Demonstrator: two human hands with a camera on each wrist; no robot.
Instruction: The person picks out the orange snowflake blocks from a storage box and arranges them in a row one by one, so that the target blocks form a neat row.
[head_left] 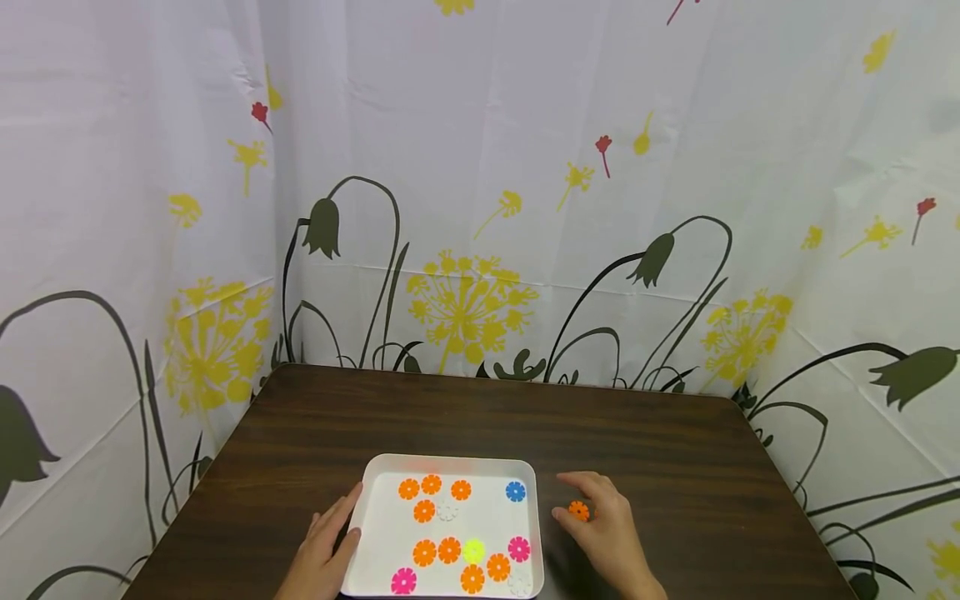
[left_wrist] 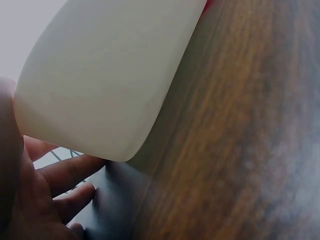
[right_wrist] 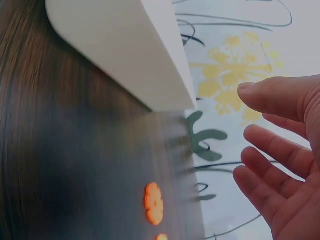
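Note:
A shallow white tray [head_left: 459, 518] stands near the front of the brown table. On its floor lie several small flower-shaped discs: orange [head_left: 424, 552], pink [head_left: 403, 581], one blue [head_left: 515, 492], one yellow-green [head_left: 473, 552] and pale white [head_left: 447, 510]. My left hand [head_left: 318, 546] rests along the tray's left side, fingers and thumb touching its outer wall. Right of the tray, my right hand [head_left: 611, 529] has thumb and fingers spread apart. Between them in the head view appears another orange disc [head_left: 578, 511]; in the right wrist view an orange disc [right_wrist: 154, 203] lies on the table, apart from the hand.
The dark wood-grain table [head_left: 480, 417] reaches back to a white curtain [head_left: 480, 167] printed with yellow and dark green flowers. At the bottom of the right wrist view a second orange piece [right_wrist: 161, 237] shows partly, cut off by the frame.

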